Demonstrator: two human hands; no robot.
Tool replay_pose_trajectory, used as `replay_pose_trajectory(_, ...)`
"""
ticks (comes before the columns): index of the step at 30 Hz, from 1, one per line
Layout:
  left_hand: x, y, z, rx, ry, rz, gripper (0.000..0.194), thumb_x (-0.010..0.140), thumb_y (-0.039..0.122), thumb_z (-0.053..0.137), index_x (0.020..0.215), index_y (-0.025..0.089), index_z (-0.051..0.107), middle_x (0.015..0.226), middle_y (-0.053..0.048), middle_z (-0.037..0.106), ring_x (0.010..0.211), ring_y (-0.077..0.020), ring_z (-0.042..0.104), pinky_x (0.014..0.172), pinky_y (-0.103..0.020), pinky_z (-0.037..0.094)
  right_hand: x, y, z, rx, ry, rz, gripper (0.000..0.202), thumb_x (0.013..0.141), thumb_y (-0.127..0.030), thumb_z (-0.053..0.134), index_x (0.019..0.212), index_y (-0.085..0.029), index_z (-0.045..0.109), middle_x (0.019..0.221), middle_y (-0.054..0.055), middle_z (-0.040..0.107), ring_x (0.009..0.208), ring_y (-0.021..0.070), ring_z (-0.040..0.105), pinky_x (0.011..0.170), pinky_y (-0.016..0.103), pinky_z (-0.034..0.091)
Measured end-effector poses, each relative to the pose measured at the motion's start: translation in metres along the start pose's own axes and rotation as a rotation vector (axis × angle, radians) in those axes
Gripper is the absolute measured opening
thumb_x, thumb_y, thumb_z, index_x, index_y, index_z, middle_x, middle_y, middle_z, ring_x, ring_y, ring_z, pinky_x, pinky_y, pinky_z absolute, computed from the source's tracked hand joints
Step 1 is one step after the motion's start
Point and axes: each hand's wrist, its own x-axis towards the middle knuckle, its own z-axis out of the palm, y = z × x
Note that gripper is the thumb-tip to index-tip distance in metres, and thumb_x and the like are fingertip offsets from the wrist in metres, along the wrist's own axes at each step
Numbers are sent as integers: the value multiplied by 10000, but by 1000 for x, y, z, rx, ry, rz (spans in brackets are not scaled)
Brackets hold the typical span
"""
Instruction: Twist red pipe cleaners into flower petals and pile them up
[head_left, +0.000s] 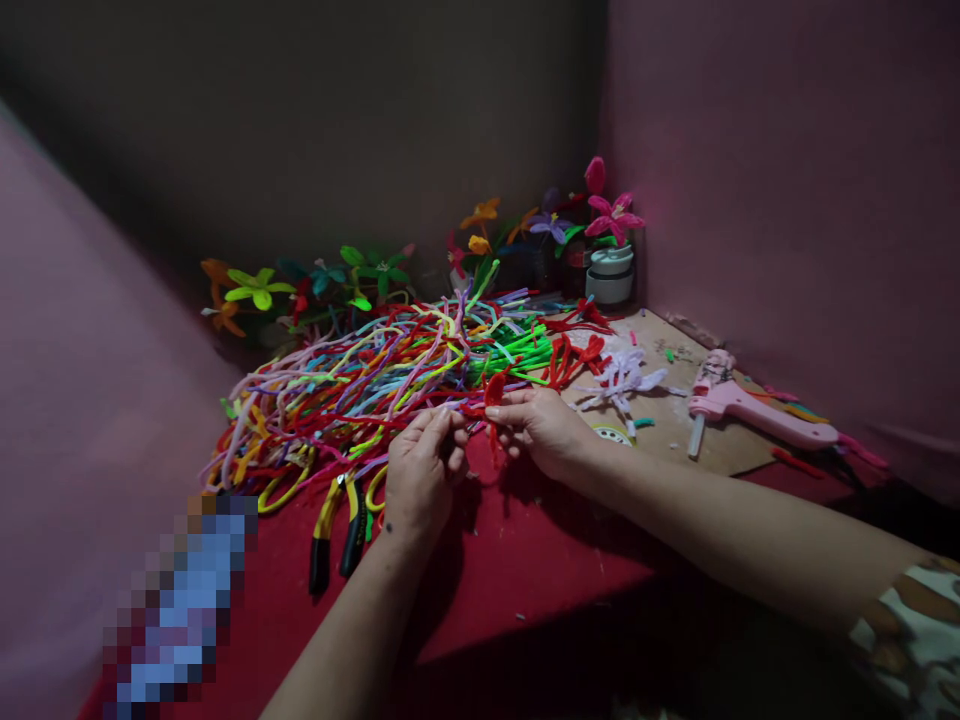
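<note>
A red pipe-cleaner piece [494,388] with a looped petal shape stands upright between my two hands. My right hand [541,428] pinches it at its lower right side. On its left, my left hand [429,462] has thumb and forefinger pressed together at a red end. A short red strand hangs below the pinch. Just behind my hands lies a big heap of coloured pipe cleaners [375,365]. To the right of the heap are red looped pieces [576,360] and pale lilac ones [626,382].
Black-and-yellow pliers [321,540] and yellow-handled scissors [281,487] lie left of my left hand. A pink glue gun [757,408] rests on a brown board [739,440] at the right. Pipe-cleaner flowers and a grey-white container [610,276] stand along the back.
</note>
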Motion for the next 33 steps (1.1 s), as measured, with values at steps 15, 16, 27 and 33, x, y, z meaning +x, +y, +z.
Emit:
replay_pose_trajectory(15, -6, 1, 4, 292, -266, -150, 196, 729, 336, 582, 702, 150, 527, 392, 85, 396, 283, -20, 244, 298, -150, 184, 1, 2, 2, 69, 36, -65, 161, 602, -199, 642, 569, -111, 512, 466, -32, 471, 375, 36, 353, 376, 192, 224)
replay_pose_trajectory(16, -6, 0, 3, 275, -277, -167, 194, 733, 342, 575, 725, 154, 528, 386, 91, 383, 279, -22, 230, 294, -150, 181, 1, 2, 3, 74, 38, -64, 167, 599, -202, 642, 563, -116, 504, 469, -31, 471, 380, 39, 357, 377, 194, 224)
replay_pose_trajectory(27, -10, 12, -6, 576, -403, -117, 214, 747, 369, 527, 771, 156, 525, 498, 56, 490, 346, -48, 378, 361, -165, 278, 4, -3, -5, -86, 126, -195, 194, 662, -267, 611, 599, -149, 471, 454, -67, 415, 374, 42, 334, 385, 206, 226)
replay_pose_trajectory(33, -12, 25, -61, 1345, -174, 180, 188, 795, 333, 440, 802, 188, 561, 744, -8, 601, 666, -134, 538, 631, -240, 398, 13, -5, -14, -7, 105, -144, 186, 628, -190, 623, 567, -160, 449, 463, -53, 411, 374, 51, 349, 370, 218, 235)
